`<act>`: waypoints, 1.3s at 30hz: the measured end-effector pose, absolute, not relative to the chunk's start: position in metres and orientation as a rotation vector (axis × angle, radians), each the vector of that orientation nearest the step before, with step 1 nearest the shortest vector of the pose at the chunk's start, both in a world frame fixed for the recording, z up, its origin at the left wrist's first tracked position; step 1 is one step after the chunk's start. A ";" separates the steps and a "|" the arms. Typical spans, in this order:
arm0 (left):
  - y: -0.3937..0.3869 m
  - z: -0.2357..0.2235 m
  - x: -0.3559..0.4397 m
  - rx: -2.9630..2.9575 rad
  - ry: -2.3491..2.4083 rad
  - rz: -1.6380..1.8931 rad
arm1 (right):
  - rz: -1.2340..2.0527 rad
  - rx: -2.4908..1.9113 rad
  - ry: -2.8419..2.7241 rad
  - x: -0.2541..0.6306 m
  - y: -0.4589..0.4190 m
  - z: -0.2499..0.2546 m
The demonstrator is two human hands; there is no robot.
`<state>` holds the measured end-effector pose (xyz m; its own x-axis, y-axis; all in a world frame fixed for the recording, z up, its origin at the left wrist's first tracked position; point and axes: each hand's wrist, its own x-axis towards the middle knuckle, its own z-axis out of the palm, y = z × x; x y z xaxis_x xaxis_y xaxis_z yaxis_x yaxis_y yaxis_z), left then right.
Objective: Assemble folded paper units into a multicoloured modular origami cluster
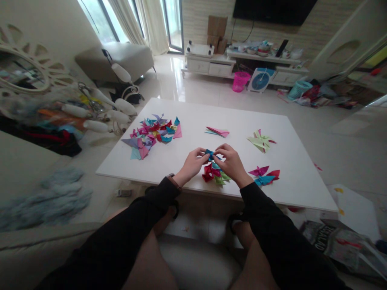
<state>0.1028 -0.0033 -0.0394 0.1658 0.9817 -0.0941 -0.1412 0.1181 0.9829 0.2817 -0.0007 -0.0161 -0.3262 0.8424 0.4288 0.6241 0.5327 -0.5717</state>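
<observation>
Mid-frame, blue folded paper is pinched in the grip of the left hand and right hand. Right of upper centre, a pink basket is seen, its contents indiscernible.

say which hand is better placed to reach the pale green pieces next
Probably the right hand: it is nearer the pale green pieces, with the left hand farther away. Both hands hold the blue folded paper, so the left would likely need to keep it.
</observation>
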 end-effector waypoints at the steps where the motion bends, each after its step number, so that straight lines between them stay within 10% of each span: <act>1: -0.003 -0.039 0.103 1.095 1.031 1.081 | 0.397 -1.182 -2.068 0.281 -0.001 -0.016; 23: -0.004 -0.026 0.102 0.977 1.173 1.006 | 0.484 -2.511 -2.175 0.348 0.007 -0.044; 39: -0.003 -0.025 0.096 0.963 1.182 1.011 | 0.450 -2.619 -2.108 0.361 0.019 -0.051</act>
<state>0.0964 -0.0028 -0.0250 0.0925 0.9613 -0.2597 -0.1074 0.2689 0.9572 0.3613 0.0192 -0.0507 0.2049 0.9118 -0.3558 0.9776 -0.2085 0.0288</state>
